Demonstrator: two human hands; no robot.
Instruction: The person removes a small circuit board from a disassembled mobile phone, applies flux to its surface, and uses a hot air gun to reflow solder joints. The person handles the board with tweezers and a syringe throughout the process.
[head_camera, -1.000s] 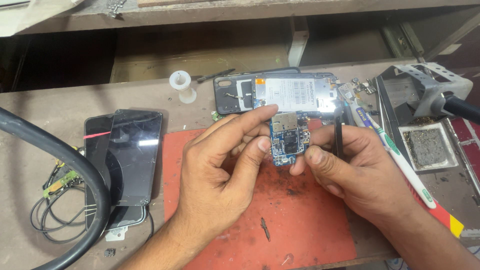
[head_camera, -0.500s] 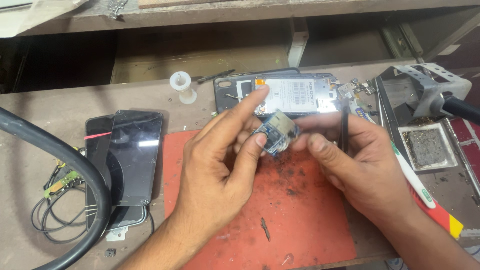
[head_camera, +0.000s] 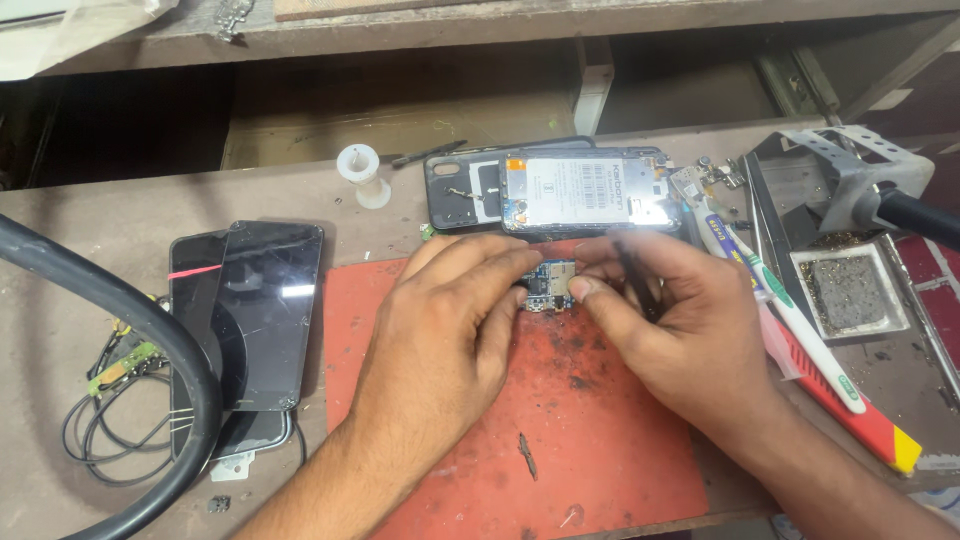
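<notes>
Just one circuit board (head_camera: 552, 285), two hands.

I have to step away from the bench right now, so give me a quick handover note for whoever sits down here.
Left hand and right hand pinch the small blue circuit board together over the red mat. The right hand also grips a dark slim tool.
Opened phone lies behind, back off.
Done: board out of the phone.
Left: board not yet refitted; two dark screens lie stacked to the left.

Circuit board (head_camera: 552, 285) above the mat (head_camera: 600, 440) — opened phone (head_camera: 585, 190) behind, stacked screens (head_camera: 265, 310) left.
</notes>
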